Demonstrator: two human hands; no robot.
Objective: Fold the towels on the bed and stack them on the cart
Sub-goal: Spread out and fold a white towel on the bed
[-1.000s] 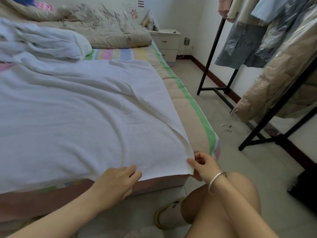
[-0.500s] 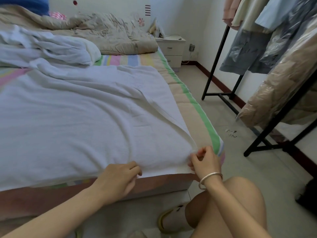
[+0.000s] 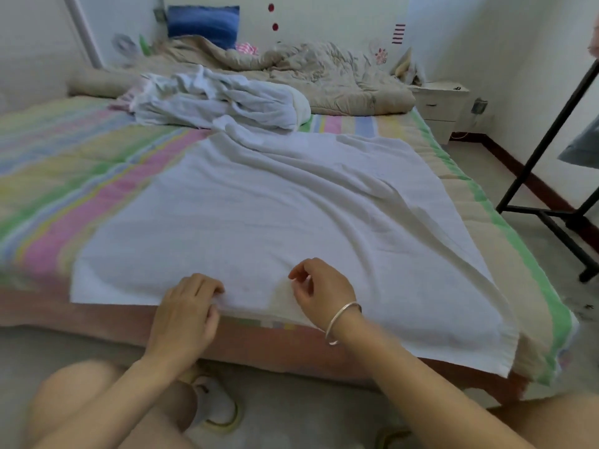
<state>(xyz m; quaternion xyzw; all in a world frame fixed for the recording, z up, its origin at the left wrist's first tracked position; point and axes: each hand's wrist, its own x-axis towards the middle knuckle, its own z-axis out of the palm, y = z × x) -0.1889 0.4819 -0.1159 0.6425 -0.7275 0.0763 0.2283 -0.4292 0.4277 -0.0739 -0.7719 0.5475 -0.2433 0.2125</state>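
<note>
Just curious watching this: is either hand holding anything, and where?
The left hand grips the white towel at its near edge; the right hand holds nothing.

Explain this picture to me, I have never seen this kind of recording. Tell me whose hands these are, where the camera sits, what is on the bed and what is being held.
There is no machine here. A person wears one wide-angle camera on the head, and it looks down at their own two hands. The single picture is that head view.

On the bed, which has a striped sheet, one white towel lies spread out and a little wrinkled. Behind it is a crumpled heap of white cloth, then a beige quilt.

The left hand rests with bent fingers on the towel's near edge; whether it pinches the hem is unclear. The right hand, with a bracelet on its wrist, has loosely curled fingers over the towel and seems to hold nothing. No cart is in view.
</note>
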